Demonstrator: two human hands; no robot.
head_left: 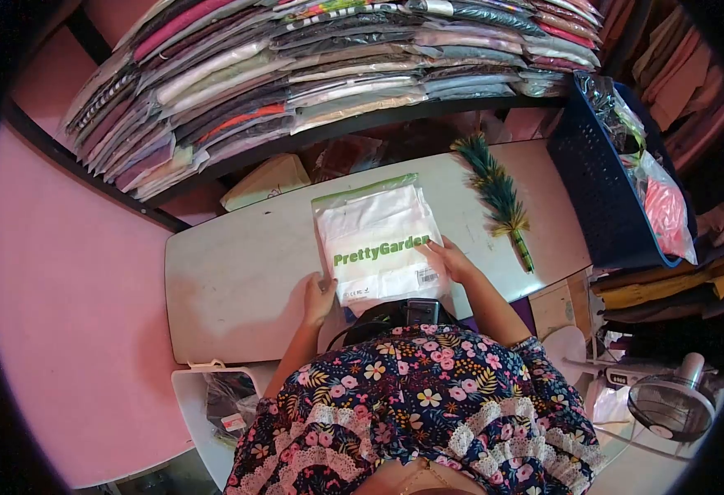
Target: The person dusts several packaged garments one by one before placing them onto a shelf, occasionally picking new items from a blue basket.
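A: One bagged garment (381,245) on the table (238,272), two hands on it: left (320,299), right (452,260).
B: One feather duster (498,198), one blue basket (597,194), one fan (671,404). Shelf stacks too many to count.

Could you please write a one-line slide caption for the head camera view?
Both hands, left hand and right hand, press a PrettyGarden garment bag flat on a white table.

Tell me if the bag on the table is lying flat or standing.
Lying flat: the bag rests face up on the table.
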